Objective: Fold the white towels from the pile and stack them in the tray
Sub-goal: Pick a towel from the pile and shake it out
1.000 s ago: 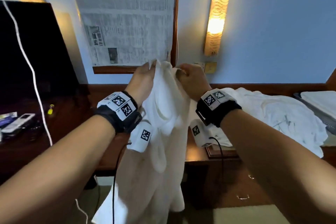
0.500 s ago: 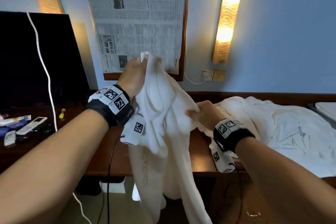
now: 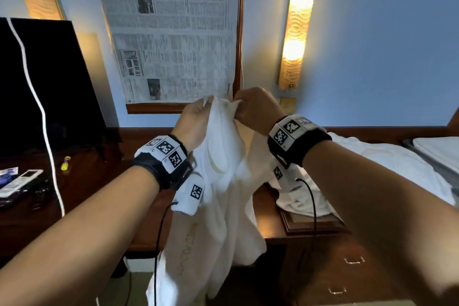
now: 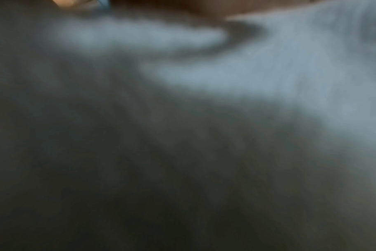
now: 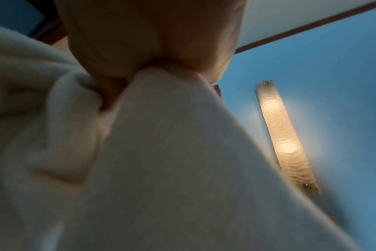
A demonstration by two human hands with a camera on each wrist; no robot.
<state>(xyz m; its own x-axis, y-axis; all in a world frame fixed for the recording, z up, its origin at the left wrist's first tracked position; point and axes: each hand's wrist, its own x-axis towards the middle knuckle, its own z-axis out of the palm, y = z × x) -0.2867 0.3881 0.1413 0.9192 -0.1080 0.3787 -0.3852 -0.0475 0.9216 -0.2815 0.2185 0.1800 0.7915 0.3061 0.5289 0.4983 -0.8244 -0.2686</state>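
One white towel (image 3: 218, 181) hangs lengthwise down in front of the counter (image 3: 263, 213), its top edge bunched between both hands. The left hand (image 3: 196, 119) and right hand (image 3: 255, 109) almost touch, and each pinches this edge with curled fingers (image 5: 122, 56), so I judge they must move apart sideways to spread it.

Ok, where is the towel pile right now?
In the head view the pile lies on the wooden desk at right, just behind the right hand and left of the tray.

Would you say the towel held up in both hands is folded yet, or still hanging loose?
Still loose: the towel hangs bunched from the left hand and right hand, no neat fold.
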